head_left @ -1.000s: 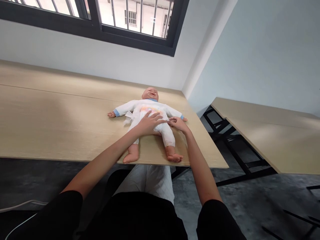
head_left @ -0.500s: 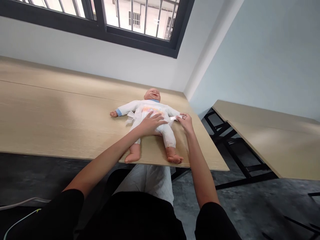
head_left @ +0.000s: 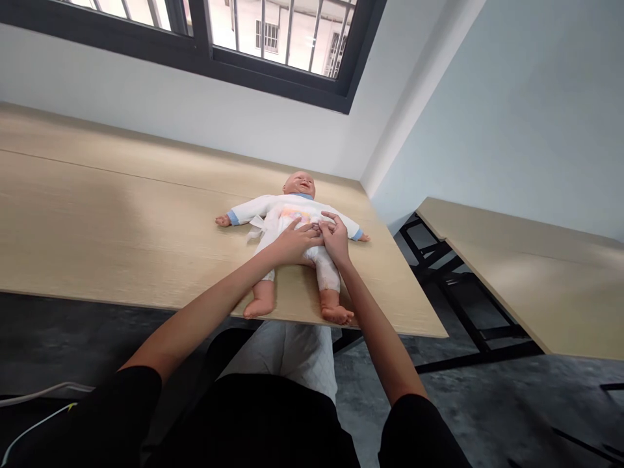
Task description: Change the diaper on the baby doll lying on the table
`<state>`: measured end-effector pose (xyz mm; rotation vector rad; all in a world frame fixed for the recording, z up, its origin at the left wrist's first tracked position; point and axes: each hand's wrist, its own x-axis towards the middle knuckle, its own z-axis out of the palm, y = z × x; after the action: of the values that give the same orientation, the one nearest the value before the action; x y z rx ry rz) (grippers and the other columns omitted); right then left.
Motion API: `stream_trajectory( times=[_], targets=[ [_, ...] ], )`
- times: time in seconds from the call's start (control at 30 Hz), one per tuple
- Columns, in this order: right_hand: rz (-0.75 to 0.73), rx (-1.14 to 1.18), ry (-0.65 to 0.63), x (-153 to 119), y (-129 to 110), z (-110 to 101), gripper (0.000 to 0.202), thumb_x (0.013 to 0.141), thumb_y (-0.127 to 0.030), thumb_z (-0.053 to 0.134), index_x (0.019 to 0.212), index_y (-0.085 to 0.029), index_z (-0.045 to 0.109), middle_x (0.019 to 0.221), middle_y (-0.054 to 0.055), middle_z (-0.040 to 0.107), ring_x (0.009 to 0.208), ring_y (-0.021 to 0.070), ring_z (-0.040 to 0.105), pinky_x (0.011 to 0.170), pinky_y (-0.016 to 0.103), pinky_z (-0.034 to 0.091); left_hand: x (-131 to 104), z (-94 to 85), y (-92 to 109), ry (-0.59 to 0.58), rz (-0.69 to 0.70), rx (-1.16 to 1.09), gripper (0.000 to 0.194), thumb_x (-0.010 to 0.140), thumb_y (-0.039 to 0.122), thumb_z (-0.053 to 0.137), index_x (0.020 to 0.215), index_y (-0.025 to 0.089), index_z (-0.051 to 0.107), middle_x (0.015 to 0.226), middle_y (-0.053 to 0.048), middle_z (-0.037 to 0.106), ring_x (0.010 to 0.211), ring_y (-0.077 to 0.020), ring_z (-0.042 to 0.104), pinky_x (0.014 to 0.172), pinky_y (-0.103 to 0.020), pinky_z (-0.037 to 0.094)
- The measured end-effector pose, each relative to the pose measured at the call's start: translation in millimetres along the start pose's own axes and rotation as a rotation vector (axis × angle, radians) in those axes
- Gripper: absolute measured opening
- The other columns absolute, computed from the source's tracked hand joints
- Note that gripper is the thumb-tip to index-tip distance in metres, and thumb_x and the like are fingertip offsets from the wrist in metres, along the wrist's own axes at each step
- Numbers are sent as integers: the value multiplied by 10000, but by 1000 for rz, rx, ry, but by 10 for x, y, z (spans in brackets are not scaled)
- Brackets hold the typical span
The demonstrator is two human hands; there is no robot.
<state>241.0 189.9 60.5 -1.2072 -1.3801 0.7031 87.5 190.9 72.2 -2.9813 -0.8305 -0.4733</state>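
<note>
Head view, nearest first: my black sleeves [head_left: 414, 429], then the table [head_left: 146, 247], where a white-clothed doll [head_left: 302, 207] lies on its back, feet near the front edge. My left hand [head_left: 295, 244] rests spread across its lower front, clutching nothing. My right hand [head_left: 336, 239], fingers bent, meets its waist beside my left fingertips; I cannot tell whether it pinches anything. Beyond the doll's head come the wall [head_left: 292, 127] and a dark-framed window [head_left: 283, 81].
</note>
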Motion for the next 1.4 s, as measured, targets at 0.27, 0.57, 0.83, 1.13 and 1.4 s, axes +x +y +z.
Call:
stream_trajectory(
  times=[0.27, 0.57, 0.83, 1.13, 1.4],
  targets=[
    [-89, -140, -73, -37, 35, -57, 477, 957, -395, 381, 1355, -165, 506, 1260, 109, 660, 1224, 205, 585, 1110, 385, 415, -61, 0, 52, 102, -14, 75, 527, 806, 316, 701, 1317, 252, 588, 1482, -130, 470, 1366, -385, 388, 1143, -595, 225],
    [-141, -214, -106, -51, 65, -102, 521, 984, -454, 353, 1401, -177, 498, 1400, 96, 570, 1359, 209, 446, 1176, 399, 313, -81, -50, 39, 194, -172, 51, 413, 931, 304, 437, 1292, 119, 511, 1306, -172, 587, 1219, -302, 523, 1158, -517, 220],
    [-81, 14, -159, -33, 115, -98, 609, 894, -450, 527, 1410, -144, 428, 1239, 131, 674, 1234, 230, 589, 1103, 399, 421, -33, -106, -254, 275, -328, -239, 297, 984, 283, 321, 1065, 190, 591, 1113, -87, 686, 1109, -248, 598, 1092, -469, 341],
    [-56, 110, -150, -59, 22, -97, 554, 833, -486, 639, 1300, -212, 518, 1210, 108, 683, 1212, 257, 595, 1083, 430, 436, -707, -346, -1018, 267, -647, -517, 216, 770, 385, 632, 810, 195, 538, 771, -27, 650, 697, -190, 614, 613, -270, 438],
    [-105, 26, -131, -23, 117, -114, 545, 875, -461, 584, 1337, -181, 511, 1213, 115, 685, 1187, 251, 607, 1072, 445, 434, -866, -299, -1038, 18, -649, -276, 162, 656, 268, 678, 638, 206, 529, 632, 18, 595, 637, -181, 542, 580, -262, 308]
  ],
)
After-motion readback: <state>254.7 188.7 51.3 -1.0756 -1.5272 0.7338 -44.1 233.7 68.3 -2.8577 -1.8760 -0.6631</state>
